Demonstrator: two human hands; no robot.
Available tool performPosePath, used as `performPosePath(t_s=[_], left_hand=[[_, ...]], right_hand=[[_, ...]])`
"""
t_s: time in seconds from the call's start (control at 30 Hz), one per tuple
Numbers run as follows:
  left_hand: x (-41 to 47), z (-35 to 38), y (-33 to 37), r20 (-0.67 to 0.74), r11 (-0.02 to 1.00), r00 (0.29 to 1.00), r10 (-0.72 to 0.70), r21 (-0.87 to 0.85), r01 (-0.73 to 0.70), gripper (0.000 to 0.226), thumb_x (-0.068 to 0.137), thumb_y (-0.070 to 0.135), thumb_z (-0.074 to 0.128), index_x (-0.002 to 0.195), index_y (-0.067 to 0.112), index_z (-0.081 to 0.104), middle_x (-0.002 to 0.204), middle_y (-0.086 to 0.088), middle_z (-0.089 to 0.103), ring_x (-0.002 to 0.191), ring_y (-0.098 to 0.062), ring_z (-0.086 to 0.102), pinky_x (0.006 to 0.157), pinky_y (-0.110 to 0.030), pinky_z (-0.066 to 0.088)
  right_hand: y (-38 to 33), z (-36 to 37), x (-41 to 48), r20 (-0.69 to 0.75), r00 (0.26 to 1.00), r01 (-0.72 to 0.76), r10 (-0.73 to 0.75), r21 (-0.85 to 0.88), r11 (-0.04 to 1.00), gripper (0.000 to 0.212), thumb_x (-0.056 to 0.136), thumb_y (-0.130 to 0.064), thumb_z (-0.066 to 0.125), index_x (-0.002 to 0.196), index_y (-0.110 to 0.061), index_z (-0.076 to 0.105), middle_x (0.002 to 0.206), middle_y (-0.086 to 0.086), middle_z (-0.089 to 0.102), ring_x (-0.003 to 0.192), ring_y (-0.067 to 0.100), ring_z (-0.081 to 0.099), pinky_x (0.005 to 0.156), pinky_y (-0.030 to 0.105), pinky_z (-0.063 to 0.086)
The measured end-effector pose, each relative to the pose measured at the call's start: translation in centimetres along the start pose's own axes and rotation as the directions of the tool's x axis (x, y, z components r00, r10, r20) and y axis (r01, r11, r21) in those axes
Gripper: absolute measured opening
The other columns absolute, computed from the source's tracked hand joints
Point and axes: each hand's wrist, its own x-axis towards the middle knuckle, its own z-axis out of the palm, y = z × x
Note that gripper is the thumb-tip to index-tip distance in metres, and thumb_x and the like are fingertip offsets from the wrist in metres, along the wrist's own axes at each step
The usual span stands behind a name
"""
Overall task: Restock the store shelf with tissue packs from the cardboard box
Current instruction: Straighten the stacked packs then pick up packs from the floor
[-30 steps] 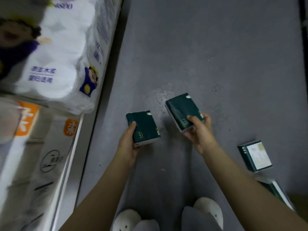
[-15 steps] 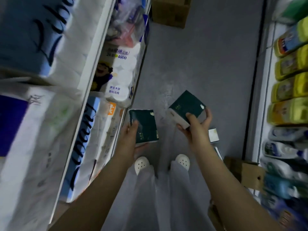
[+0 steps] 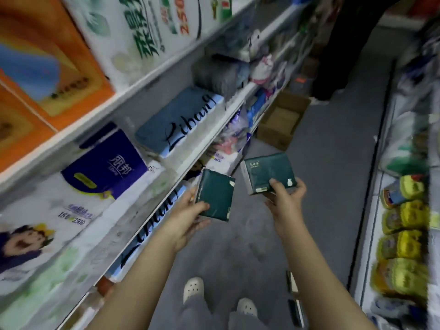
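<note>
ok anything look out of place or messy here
Yes: two dark green tissue packs lie loose on the aisle floor beside the person's right shoe, where they could be stepped on. An open cardboard box also sits in the aisle.

Far left and high, orange packs (image 3: 47, 67) sit beside a white pack (image 3: 147, 27) printed with green characters. Below them lie a blue pack (image 3: 178, 120) with black script and, nearer, a purple pack (image 3: 107, 165). Nearest on the left is a roll pack (image 3: 47, 234) with a cartoon figure. Blurred pink and white bags (image 3: 262, 67) sit farther along. Yellow packs (image 3: 404, 246) line the right side. White shoes (image 3: 194, 288) stand on the grey floor (image 3: 333, 186). A person in dark clothes (image 3: 345, 44) stands far off.
</note>
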Motion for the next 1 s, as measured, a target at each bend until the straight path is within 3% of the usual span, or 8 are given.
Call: performPosePath(t_s=[0.13, 0.23, 0.37, 0.47, 0.57, 0.67, 0.83, 1.0], left_hand=[[-4.5, -0.2, 2.3, -0.086, 0.978, 0.982, 0.167, -0.111, -0.176, 0.034, 0.091, -0.001, 0.058, 0.117, 0.021, 0.058, 0.084, 0.005, 0.074, 0.067, -0.007, 0.069, 0.056, -0.02, 0.052], [-7.9, -2.0, 3.0, -0.218, 0.931, 0.94, 0.263, -0.198, -0.307, 0.028, 0.09, 0.006, 0.063, 0.118, 0.009, 0.058, 0.096, -0.005, 0.071, 0.072, -0.012, 0.065, 0.06, -0.022, 0.049], [-12.2, -4.6, 2.8, -0.323, 0.859, 0.881, 0.345, -0.269, -0.435, 0.021, 0.093, 0.012, 0.06, 0.114, 0.007, 0.061, 0.094, -0.006, 0.07, 0.081, -0.019, 0.06, 0.067, -0.026, 0.046], [-16.3, -8.0, 2.6, -0.421, 0.8, 0.822, 0.384, -0.292, -0.524, 0.015, 0.094, 0.016, 0.06, 0.109, 0.015, 0.063, 0.095, 0.0, 0.073, 0.075, -0.008, 0.068, 0.061, -0.023, 0.05], [-19.0, -11.4, 2.6, -0.472, 0.768, 0.788, 0.395, -0.3, -0.565, 0.018, 0.094, 0.02, 0.061, 0.111, 0.017, 0.063, 0.107, -0.005, 0.071, 0.089, -0.015, 0.067, 0.07, -0.028, 0.051], [-22.2, -16.2, 2.3, -0.531, 0.738, 0.753, 0.388, -0.31, -0.599, 0.025, 0.092, 0.025, 0.063, 0.115, 0.016, 0.062, 0.112, -0.005, 0.068, 0.094, -0.018, 0.065, 0.071, -0.031, 0.052], [-27.8, -22.9, 1.2, -0.595, 0.747, 0.677, 0.433, -0.183, -0.639, 0.027, 0.093, 0.026, 0.062, 0.113, 0.008, 0.059, 0.092, 0.0, 0.071, 0.069, -0.008, 0.064, 0.056, -0.021, 0.051], [-33.2, -28.0, 0.2, -0.634, 0.768, 0.616, 0.468, -0.054, -0.639, 0.021, 0.096, 0.026, 0.058, 0.109, 0.01, 0.061, 0.1, -0.007, 0.072, 0.08, -0.013, 0.068, 0.065, -0.026, 0.054]], right_hand=[[-3.6, 1.9, -1.5, 0.135, 0.988, 0.071, -0.071, 0.005, 0.997, 0.027, 0.097, -0.014, 0.056, 0.102, -0.032, 0.038, 0.099, -0.005, 0.061, 0.061, 0.008, 0.064, 0.059, 0.025, 0.04], [-5.1, 4.2, -3.6, 0.283, 0.956, 0.075, -0.076, 0.012, 0.997, 0.021, 0.098, -0.016, 0.055, 0.101, -0.029, 0.039, 0.098, 0.0, 0.061, 0.061, 0.01, 0.065, 0.054, 0.024, 0.039], [-6.0, 7.1, -7.2, 0.469, 0.88, 0.065, -0.074, 0.037, 0.997, 0.015, 0.098, -0.012, 0.052, 0.104, -0.018, 0.039, 0.096, 0.005, 0.062, 0.069, 0.016, 0.063, 0.063, 0.029, 0.041], [-5.6, 9.9, -11.4, 0.587, 0.807, 0.036, -0.065, 0.06, 0.998, 0.014, 0.098, -0.007, 0.05, 0.097, -0.018, 0.042, 0.098, 0.006, 0.063, 0.074, 0.018, 0.061, 0.07, 0.034, 0.044], [-4.4, 12.1, -14.6, 0.664, 0.744, 0.056, -0.068, 0.039, 0.998, 0.018, 0.097, -0.005, 0.05, 0.102, -0.021, 0.047, 0.095, 0.005, 0.065, 0.072, 0.016, 0.06, 0.066, 0.031, 0.043], [-1.8, 14.7, -19.2, 0.726, 0.686, 0.086, -0.053, -0.008, 0.996, 0.034, 0.097, -0.003, 0.05, 0.124, -0.024, 0.047, 0.102, 0.006, 0.065, 0.071, 0.014, 0.062, 0.063, 0.029, 0.046], [2.2, 18.5, -25.9, 0.806, 0.591, 0.091, -0.008, -0.057, 0.994, 0.053, 0.096, 0.002, 0.049, 0.137, -0.029, 0.04, 0.123, 0.008, 0.062, 0.086, 0.02, 0.066, 0.066, 0.029, 0.053], [4.6, 22.0, -31.2, 0.902, 0.43, 0.081, 0.045, -0.089, 0.993, 0.061, 0.094, 0.008, 0.048, 0.14, -0.03, 0.042, 0.121, 0.008, 0.065, 0.102, 0.028, 0.065, 0.071, 0.031, 0.058]])
